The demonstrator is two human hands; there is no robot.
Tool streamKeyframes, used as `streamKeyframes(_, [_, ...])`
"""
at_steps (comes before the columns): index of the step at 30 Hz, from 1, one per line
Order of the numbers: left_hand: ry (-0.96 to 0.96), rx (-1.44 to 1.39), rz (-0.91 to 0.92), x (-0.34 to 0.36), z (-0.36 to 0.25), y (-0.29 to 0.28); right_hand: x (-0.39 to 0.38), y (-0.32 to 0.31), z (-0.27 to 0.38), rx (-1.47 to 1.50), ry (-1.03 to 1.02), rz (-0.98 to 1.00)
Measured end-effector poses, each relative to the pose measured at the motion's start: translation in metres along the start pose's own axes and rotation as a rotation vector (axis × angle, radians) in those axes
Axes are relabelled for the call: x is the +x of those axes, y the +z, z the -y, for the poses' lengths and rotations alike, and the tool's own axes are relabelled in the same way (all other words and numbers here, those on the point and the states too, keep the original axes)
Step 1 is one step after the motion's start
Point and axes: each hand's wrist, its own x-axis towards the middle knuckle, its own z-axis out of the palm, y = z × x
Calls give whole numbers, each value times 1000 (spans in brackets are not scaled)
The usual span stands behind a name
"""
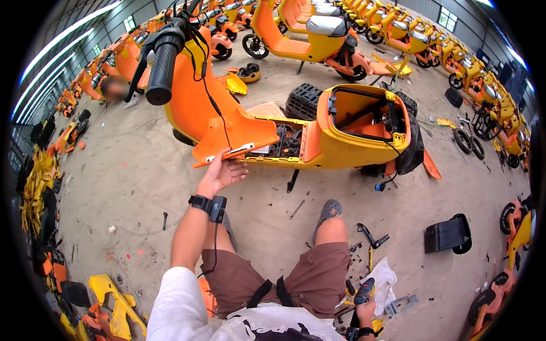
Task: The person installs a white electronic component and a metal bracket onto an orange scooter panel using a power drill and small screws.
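A yellow and orange scooter (347, 133) stands in front of me. Its orange front panel (227, 133) has its lower end lifted off the footboard. My left hand (223, 173) is at that panel's near lower edge, thumb over the edge and fingers below it, palm up. A dark cable (211, 99) hangs down across the panel. Beside the panel, the open footboard bay (284, 142) shows wiring and black parts. Low on the right, my right hand (365, 312) is closed around a blue and black cordless screwdriver (364, 291), away from the scooter.
A black handlebar grip (162, 65) juts out at upper left. On the floor lie a wrench (297, 209), a black box (446, 234), a white cloth (382, 278) and two tyres (469, 142). Yellow panels (116, 307) are heaped at lower left. Rows of scooters stand behind.
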Motion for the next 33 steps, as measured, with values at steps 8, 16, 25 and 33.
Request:
streamKeyframes(8, [405, 800, -732, -34, -29, -33, -7, 37, -4, 31, -70, 159])
streamKeyframes(16, [1063, 1652, -676, 21, -62, -58, -14, 53, 2, -78, -30, 193])
streamKeyframes(25, [723, 940, -239, 51, -46, -37, -18, 78, -8, -242, -217, 1])
streamKeyframes(33, [481, 752, 13, -42, -34, 19, 24, 113, -39, -633, -196, 417])
